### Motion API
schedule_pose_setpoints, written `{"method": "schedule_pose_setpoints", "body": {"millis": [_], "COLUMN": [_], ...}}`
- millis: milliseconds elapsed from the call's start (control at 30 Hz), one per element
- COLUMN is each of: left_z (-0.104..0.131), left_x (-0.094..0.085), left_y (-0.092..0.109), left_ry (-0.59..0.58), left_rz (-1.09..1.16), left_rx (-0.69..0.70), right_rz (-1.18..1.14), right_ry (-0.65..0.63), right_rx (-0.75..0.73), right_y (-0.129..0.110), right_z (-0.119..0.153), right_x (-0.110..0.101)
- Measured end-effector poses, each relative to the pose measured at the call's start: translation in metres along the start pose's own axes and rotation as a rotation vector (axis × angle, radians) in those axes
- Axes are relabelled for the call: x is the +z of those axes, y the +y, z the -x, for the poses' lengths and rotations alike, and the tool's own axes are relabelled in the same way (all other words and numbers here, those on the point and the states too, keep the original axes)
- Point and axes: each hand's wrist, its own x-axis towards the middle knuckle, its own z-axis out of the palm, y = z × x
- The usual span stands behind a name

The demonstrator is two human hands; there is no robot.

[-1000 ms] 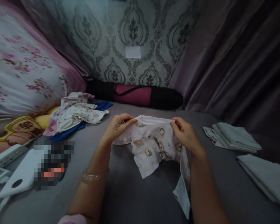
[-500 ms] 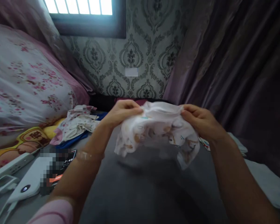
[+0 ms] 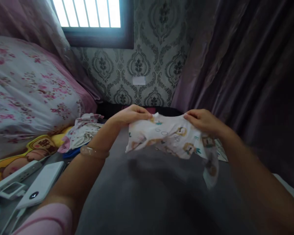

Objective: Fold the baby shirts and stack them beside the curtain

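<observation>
A small white garment [image 3: 172,138] printed with little brown animals hangs in the air above the grey bed surface [image 3: 147,199]. My left hand [image 3: 131,115] pinches its top edge on the left side. My right hand [image 3: 203,120] grips the top edge on the right side. The cloth spreads flat between the two hands, and a loose flap droops at the lower right. A clear bangle sits on my left wrist.
A heap of printed and blue clothes [image 3: 82,133] lies at the left. A floral quilt [image 3: 26,94] rises behind it. A white power bank [image 3: 40,187] and a power strip [image 3: 9,179] lie at the lower left. A dark curtain [image 3: 247,71] hangs on the right.
Both hands lifted the garment off the bed and spread it out in the air. The view tilted up, so the window came into sight.
</observation>
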Motion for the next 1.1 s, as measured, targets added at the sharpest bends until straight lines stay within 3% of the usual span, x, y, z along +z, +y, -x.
{"method": "schedule_pose_setpoints", "body": {"millis": [100,200,300,467,700,933,1100], "left_z": [-0.003,-0.004,0.0,0.0,-0.008,0.004,0.01], "left_x": [0.004,0.006,0.006,0.003,-0.001,-0.017,-0.028], "left_y": [-0.004,-0.005,-0.005,-0.012,-0.034,-0.016,-0.01], "left_ry": [0.045,0.024,0.079,0.026,0.065,0.046,0.121], "left_rz": [-0.071,-0.082,-0.179,0.06,-0.001,0.034,0.115], "left_rx": [0.007,0.048,0.103,0.042,0.037,0.044,0.08], "right_rz": [-0.035,-0.089,-0.094,-0.094,-0.047,-0.083,-0.333], "right_ry": [-0.051,-0.038,-0.015,-0.049,-0.141,-0.262,-0.226], "right_rx": [-0.024,-0.004,-0.009,0.034,-0.067,-0.011,0.057], "right_y": [-0.004,-0.007,-0.005,0.005,0.017,0.0,-0.01], "right_z": [-0.001,-0.001,0.0,-0.001,-0.013,-0.003,0.002], "right_x": [0.006,0.009,0.009,0.007,0.013,-0.002,-0.013]}}
